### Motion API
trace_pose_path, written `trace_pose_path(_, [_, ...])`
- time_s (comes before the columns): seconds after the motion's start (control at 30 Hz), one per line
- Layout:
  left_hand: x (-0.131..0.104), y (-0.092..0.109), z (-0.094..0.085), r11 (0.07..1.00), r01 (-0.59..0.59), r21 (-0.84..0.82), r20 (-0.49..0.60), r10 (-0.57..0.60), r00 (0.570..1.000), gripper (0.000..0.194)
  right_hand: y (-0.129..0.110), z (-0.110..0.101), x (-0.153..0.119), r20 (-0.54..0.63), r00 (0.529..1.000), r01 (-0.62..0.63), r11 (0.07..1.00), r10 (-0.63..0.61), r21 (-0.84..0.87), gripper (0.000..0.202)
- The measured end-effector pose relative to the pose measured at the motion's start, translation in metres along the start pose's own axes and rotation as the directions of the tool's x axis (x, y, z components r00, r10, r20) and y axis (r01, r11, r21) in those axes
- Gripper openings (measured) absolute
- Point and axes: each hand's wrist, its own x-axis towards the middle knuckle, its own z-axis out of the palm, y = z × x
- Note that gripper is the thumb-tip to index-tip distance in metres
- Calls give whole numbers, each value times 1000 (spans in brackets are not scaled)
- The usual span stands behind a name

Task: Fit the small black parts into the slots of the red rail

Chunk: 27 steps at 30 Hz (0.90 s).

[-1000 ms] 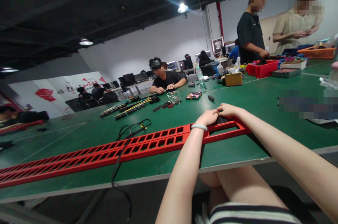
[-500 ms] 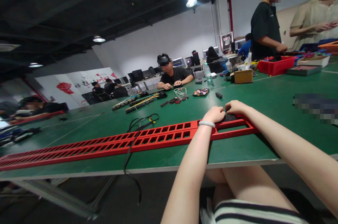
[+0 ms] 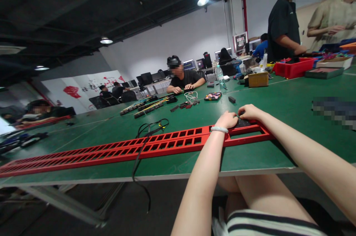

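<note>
A long red slotted frame lies along the near edge of the green table. Near its right end sits a dark speckled piece. My left hand, with a pale bracelet at the wrist, is closed at the left side of this piece; what its fingers grip is too small to name. My right hand is bent over the far side of the piece, fingers curled together, their tips partly hidden. A black cable crosses the frame and hangs over the edge.
Beyond the frame are a small black block, a patterned box, a bottle and black strips with wires. A red bin stands at the back right. A person sits opposite; others stand at right.
The view has shifted slightly. My hands stay at the dark piece, with a little more of it showing between them. The standing person's hand at far right has moved slightly.
</note>
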Motion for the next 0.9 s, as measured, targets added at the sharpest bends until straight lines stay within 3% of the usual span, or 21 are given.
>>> trace_pose_path(0.23, [-2,2,1,994,33,-107,17,-31,999,31,-3,-1,-3,-21,999,24,999,-23,23,25])
trace_pose_path(0.5, [3,-5,6,988,131,-87,-77,-137,988,31,-1,0,-2,-74,997,26,999,-23,41,24])
trace_pose_path(0.7, [7,-10,6,943,210,-257,-135,-251,959,26,-1,0,-3,-116,993,25,999,-19,47,25])
trace_pose_path(0.8, [8,-11,0,864,241,-442,-185,-351,918,18,-6,-5,-7,-211,977,50,997,-37,57,26])
trace_pose_path(0.9, [10,-11,-6,624,229,-747,-89,-436,895,17,-19,-12,-14,-297,949,136,986,-102,98,26])
